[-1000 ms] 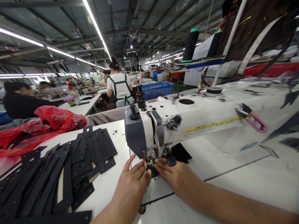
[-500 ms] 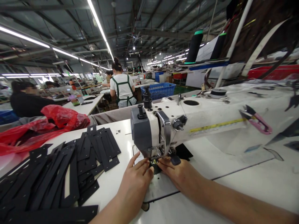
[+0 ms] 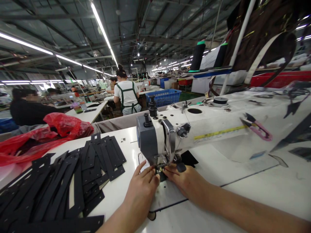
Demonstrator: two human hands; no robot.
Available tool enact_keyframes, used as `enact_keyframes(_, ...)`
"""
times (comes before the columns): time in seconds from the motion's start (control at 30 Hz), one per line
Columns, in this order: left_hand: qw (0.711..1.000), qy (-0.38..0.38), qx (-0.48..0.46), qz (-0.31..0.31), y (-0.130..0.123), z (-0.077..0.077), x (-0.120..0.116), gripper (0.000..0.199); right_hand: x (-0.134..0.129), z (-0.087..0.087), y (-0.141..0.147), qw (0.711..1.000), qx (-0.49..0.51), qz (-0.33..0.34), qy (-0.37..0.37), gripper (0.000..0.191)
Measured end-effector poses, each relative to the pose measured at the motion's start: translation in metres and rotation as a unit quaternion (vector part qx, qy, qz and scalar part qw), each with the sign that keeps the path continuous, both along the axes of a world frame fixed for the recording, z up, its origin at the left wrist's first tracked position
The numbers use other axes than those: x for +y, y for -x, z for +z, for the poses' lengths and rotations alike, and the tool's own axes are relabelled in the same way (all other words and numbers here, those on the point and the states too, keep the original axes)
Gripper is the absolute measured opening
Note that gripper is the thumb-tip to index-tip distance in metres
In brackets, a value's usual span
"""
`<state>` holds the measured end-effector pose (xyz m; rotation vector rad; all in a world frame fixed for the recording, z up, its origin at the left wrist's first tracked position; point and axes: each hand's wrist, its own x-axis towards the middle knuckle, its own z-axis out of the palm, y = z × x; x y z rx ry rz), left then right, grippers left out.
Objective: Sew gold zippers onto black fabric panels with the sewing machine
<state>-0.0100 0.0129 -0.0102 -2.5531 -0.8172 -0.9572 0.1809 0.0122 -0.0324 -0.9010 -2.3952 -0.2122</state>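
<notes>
A white sewing machine (image 3: 209, 124) with a grey head (image 3: 147, 140) stands on the white table (image 3: 243, 194). My left hand (image 3: 142, 189) and my right hand (image 3: 183, 181) rest on the machine bed, fingertips pressed on a small black piece (image 3: 162, 175) under the needle and presser foot (image 3: 159, 168). The two hands sit on either side of the needle. More of that black piece shows behind the needle (image 3: 189, 158). Most of the piece is hidden by my fingers.
Several flat black cut pieces (image 3: 73, 181) lie spread at the left. Behind them lies a red plastic bag (image 3: 48, 131). Pink thread snips (image 3: 257, 129) rest on the machine arm. Black thread cones (image 3: 198, 55) stand behind. Other people sit at far tables, one in a green apron (image 3: 126, 94).
The view has shifted slightly. Both hands stay at the needle on the small black piece, with hardly any movement.
</notes>
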Motion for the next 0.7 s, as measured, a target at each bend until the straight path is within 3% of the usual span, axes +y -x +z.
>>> enact_keyframes(0.27,1.0,0.019,-0.004,0.002,0.002,-0.002,0.003,0.02,0.003,-0.012,0.002,0.999,0.022,-0.021,0.024,0.028)
enact_keyframes(0.57,0.999,0.035,-0.013,0.027,0.001,-0.012,0.006,0.015,-0.002,0.004,0.007,0.998,0.02,-0.033,0.056,0.022)
enact_keyframes(0.7,0.998,0.053,0.005,0.039,0.006,-0.005,0.003,0.011,0.0,0.019,-0.014,0.999,-0.005,-0.027,0.047,0.013)
